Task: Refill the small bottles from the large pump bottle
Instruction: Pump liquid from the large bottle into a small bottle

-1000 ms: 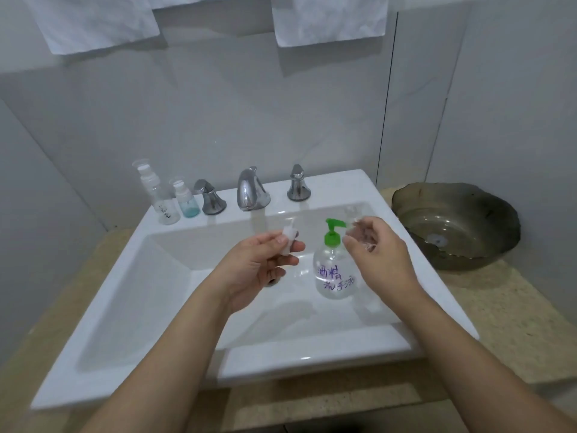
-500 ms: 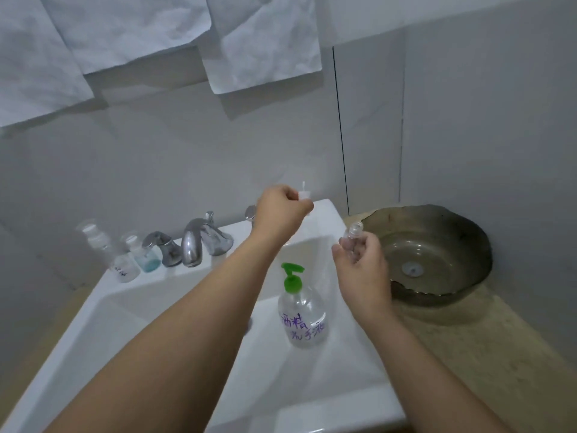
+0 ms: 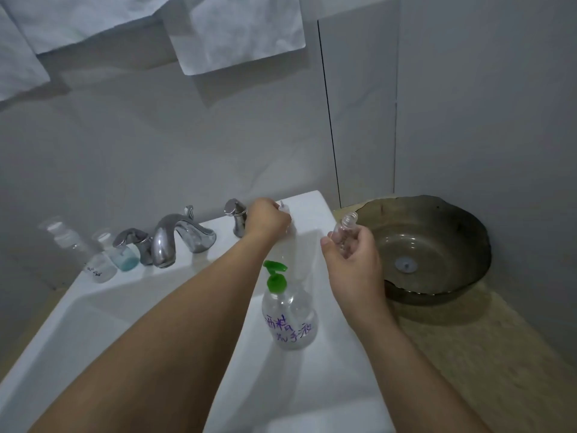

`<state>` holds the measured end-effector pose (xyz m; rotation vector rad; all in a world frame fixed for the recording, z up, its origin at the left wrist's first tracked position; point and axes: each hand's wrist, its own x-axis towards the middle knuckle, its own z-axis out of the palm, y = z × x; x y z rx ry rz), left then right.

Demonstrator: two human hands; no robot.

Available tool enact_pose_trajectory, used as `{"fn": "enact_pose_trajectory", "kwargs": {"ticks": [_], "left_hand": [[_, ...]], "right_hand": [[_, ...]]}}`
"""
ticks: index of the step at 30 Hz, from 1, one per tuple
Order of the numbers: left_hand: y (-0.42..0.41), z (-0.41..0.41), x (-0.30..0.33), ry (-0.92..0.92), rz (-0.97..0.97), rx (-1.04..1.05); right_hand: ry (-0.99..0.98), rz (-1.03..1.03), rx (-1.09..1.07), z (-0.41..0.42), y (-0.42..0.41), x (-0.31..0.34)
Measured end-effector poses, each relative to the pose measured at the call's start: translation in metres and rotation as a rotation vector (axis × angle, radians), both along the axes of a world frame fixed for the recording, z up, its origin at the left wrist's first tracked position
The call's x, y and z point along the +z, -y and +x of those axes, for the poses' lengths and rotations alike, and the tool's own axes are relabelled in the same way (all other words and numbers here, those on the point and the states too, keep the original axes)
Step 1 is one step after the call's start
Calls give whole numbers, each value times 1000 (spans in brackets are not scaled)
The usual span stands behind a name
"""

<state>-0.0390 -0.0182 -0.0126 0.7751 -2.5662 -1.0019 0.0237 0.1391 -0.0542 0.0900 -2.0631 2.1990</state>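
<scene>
The large clear pump bottle (image 3: 290, 320), with a green pump and purple writing, stands in the white sink (image 3: 93, 323) near its right side. My right hand (image 3: 351, 264) grips a small clear open bottle (image 3: 345, 228), its neck pointing up, above the sink's right edge. My left hand (image 3: 268, 218) reaches to the sink's back right ledge and pinches a small white pump cap (image 3: 284, 209) just over the ledge. Two more small bottles stand on the back left ledge: a tall clear one (image 3: 81, 251) and a short one with blue liquid (image 3: 120, 254).
A chrome faucet (image 3: 178, 234) with two handles (image 3: 134, 242) (image 3: 235, 214) runs along the sink's back. A dark glass basin (image 3: 437, 248) sits on the beige counter (image 3: 487, 354) to the right. White cloths (image 3: 237, 32) hang on the wall above.
My left hand carried the white pump cap from over the basin up to the back right ledge and lowered it there. My right hand with the small bottle stayed near the sink's right edge.
</scene>
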Motion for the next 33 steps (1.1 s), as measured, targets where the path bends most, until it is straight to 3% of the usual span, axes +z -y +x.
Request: {"fn": "enact_pose_trajectory", "kwargs": {"ticks": [4,7,10,14,19,23,28,33], "left_hand": [[4,8,6,32,18,-14],[8,29,9,-26,150,-45],[16,57,-3,-59,246,-49],[24,82,-25,-17,442,48],[23,91,-46,35,623,1],[27,94,-46,-13,577,-174],[42,105,-37,-158,512,-339],[44,108,-33,-61,454,-489]], "right_hand": [[8,-63,39,2,-5,3],[-37,16,83,7,-5,6],[-209,233,120,17,-4,7],[-352,727,204,30,-6,0],[-269,892,169,39,3,0],[-206,863,117,35,4,-1],[-226,1035,111,37,10,-3],[-237,1137,130,36,13,-4]]}}
